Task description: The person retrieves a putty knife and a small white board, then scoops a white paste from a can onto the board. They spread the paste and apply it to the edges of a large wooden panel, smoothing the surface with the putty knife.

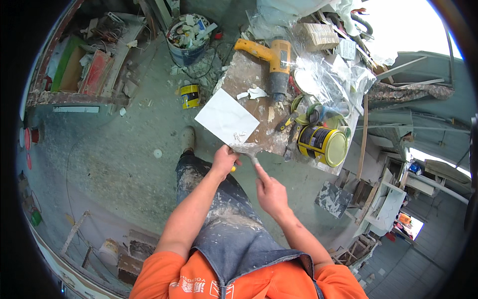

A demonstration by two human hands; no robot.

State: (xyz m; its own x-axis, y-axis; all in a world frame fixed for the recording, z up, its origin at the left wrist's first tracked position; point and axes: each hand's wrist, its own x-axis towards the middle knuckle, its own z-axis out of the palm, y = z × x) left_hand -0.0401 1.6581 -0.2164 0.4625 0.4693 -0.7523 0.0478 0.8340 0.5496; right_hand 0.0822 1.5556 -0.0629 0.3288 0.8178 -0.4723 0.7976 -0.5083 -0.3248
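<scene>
From the head camera, a yellow-and-black tin [322, 145] lies on its side at the four-o'clock corner of the worktable [244, 74], its gold lid facing four o'clock. A smaller yellow can [189, 95] with a black band stands on the floor at nine o'clock from the table. A blue bucket [187, 39] of scraps sits at eleven o'clock. A white rectangular sheet [226, 117] overhangs the table's near edge, one corner pointing to seven o'clock. A yellow heat gun [271, 60] lies at twelve o'clock, nozzle toward six.

The putty knife [247, 149] sits at the table's near edge, just below the sheet, its long axis running from ten to four o'clock. The left hand [223, 160] is clenched around a yellow handle end. The right hand [270, 193] has its index finger stretched along the knife's shank, the other fingers curled.
</scene>
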